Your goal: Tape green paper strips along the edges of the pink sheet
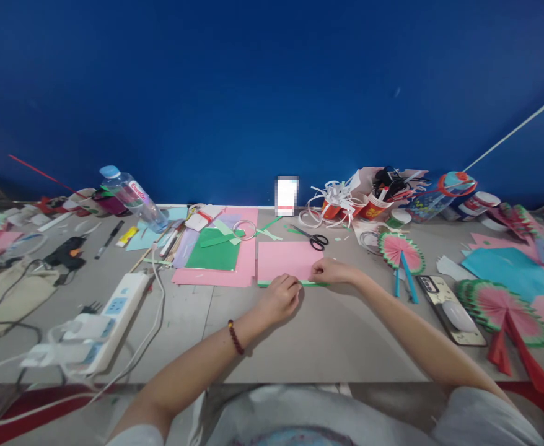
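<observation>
A pink paper sheet (284, 259) lies on the grey table (328, 334) in front of me, with a thin green strip (316, 284) along its near edge. My left hand (281, 298), a bead bracelet on its wrist, is curled with its fingertips pinching the near edge of the sheet. My right hand (330, 271) is also curled and pinches the same edge a little further right. Black-handled scissors (313, 238) lie just beyond the sheet.
Green and pink paper (216, 254) lies left of the sheet, with a water bottle (135, 198), glue gun (67, 251) and power strip (109, 316) further left. To the right are paper fans (399, 251) (502, 306), a phone (451, 310) and red cups (372, 207).
</observation>
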